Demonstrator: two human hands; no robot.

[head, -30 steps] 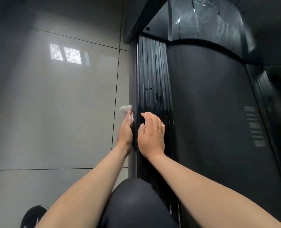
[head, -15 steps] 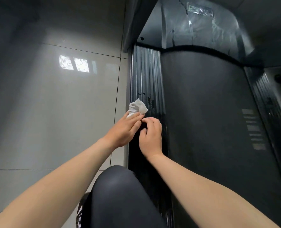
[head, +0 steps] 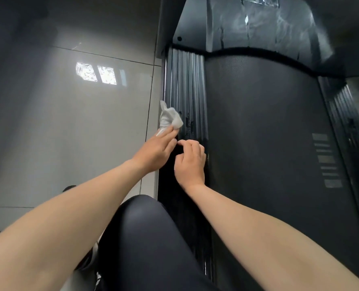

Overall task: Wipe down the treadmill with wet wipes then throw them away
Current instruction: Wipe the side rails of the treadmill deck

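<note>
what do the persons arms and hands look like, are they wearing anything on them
The left forearm and right forearm are bare to the frame edge, with no sleeves in view. The left hand and right hand wear no gloves, and no rings, watch or wristband show. The only clothing visible is dark, smooth legwear over the knee.

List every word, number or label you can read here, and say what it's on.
No text here can be read.
Grey printed bars on the treadmill belt: too blurred to read.
Shiny label on the front cover: glare, unreadable.
White mark at the bottom edge: too small.
</note>
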